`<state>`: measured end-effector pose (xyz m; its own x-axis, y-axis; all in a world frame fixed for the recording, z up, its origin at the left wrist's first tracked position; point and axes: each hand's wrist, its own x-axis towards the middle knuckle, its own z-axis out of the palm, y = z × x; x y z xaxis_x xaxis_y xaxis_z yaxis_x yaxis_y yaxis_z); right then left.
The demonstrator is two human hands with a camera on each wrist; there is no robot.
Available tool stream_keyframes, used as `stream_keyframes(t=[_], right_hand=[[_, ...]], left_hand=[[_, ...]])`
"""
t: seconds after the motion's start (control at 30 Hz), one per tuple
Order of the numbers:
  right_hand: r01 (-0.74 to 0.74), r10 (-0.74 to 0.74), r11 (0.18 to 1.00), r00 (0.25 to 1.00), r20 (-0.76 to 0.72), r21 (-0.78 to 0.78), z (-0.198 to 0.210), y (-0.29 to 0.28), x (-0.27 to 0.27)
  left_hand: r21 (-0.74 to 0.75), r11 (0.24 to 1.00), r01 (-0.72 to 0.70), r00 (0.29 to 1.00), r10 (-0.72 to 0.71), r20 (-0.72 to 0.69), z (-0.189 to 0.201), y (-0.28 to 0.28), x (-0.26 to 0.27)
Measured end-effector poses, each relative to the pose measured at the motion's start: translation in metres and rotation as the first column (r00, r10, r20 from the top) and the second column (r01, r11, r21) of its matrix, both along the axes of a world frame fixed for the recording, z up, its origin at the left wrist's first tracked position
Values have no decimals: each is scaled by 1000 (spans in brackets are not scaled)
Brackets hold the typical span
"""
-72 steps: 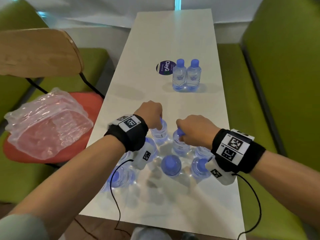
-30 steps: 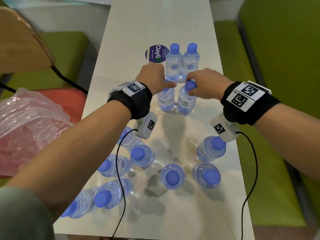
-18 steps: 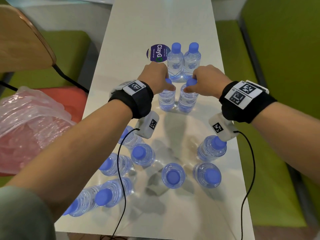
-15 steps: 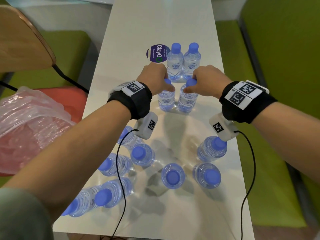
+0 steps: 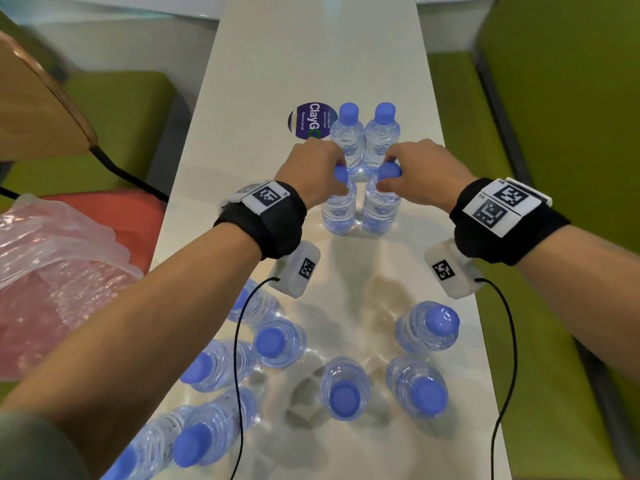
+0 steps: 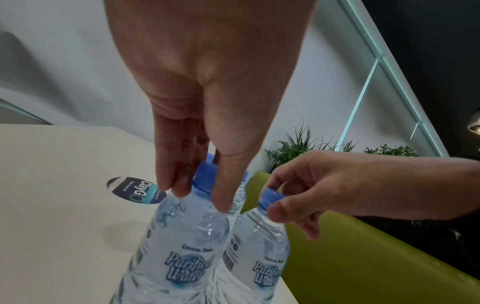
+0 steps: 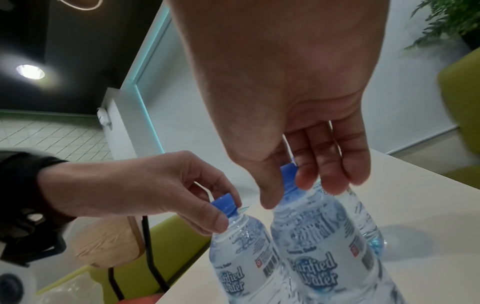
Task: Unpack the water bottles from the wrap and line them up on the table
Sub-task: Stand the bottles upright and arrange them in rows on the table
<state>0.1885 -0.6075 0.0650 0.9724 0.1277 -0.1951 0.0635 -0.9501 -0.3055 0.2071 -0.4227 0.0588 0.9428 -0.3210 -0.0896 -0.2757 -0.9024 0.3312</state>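
Two clear water bottles with blue caps stand side by side mid-table. My left hand (image 5: 333, 181) pinches the cap and neck of the left bottle (image 5: 337, 211), seen close in the left wrist view (image 6: 179, 257). My right hand (image 5: 387, 174) pinches the cap of the right bottle (image 5: 381, 209), which fills the right wrist view (image 7: 319, 257). Directly behind them stands a pair of bottles (image 5: 363, 140). Several loose bottles (image 5: 346, 389) stand or lean near the front edge, partly hidden by my left forearm.
The crumpled clear wrap (image 5: 52, 271) lies on a red chair seat left of the white table (image 5: 311, 46). A purple round sticker (image 5: 306, 121) marks the tabletop beside the far pair. A wooden chair back (image 5: 34, 98) and green benches (image 5: 554, 133) flank the table.
Both hands carried a bottle each from the near cluster forward and set them down just behind the far pair. Over the last half second the hands have hardly moved.
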Motion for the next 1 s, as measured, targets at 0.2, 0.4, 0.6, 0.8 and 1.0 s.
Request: stream_keyframes(t=[0.2,0.4,0.6,0.8,1.0], right_hand=[[58,-58,998,997,41,20,-3,-8,23],[88,-89,996,995,44,28,-6,-10,40],[95,-99,993,993,59,67,-13,-8,44],[139,-154,978,984,89,157,-9,-20,55],[126,-144,983,980,137,135,-2,-15,87]], left_hand=[[-7,1000,-3,1000,3,25,-2,-14,23],[-12,1000,-29,999,29,28,-4,-23,41],[-76,995,-65,997,67,25,-10,-27,44],[-193,972,-138,987,152,60,-1,-16,54],[-259,948,-187,977,208,57,6,-13,88]])
